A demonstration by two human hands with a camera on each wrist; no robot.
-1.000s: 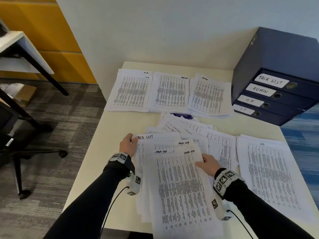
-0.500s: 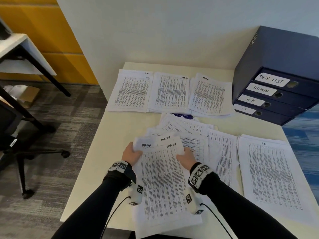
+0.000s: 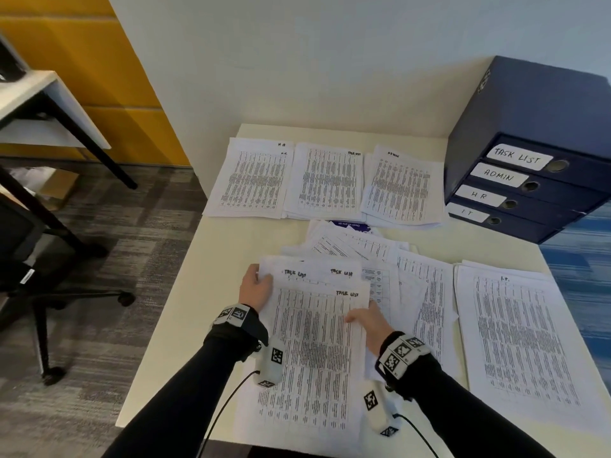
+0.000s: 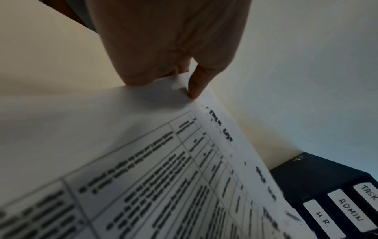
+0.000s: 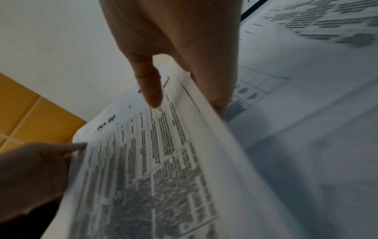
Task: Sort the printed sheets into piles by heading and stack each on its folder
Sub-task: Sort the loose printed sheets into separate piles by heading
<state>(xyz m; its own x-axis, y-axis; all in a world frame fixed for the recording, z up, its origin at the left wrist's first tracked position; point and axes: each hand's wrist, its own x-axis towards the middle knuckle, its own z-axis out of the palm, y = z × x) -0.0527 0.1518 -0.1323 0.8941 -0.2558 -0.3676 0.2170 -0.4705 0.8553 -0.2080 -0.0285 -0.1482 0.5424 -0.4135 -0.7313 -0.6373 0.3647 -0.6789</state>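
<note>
Right hand (image 5: 174,53) fingers beneath sheets (image 5: 143,169)

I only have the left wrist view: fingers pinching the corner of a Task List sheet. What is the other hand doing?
Observer: The right hand grips the right edge of the same held sheets, thumb on top.
Reviewer: Is there a Task List pile on the table?
Observer: Yes, the Task List pile lies at the far side, between the HR pile and the Admin pile.
Reviewer: My view cuts off the folders below H.R.
Observer: A fourth one, the IT folder, lies at the bottom of the stack.
</note>
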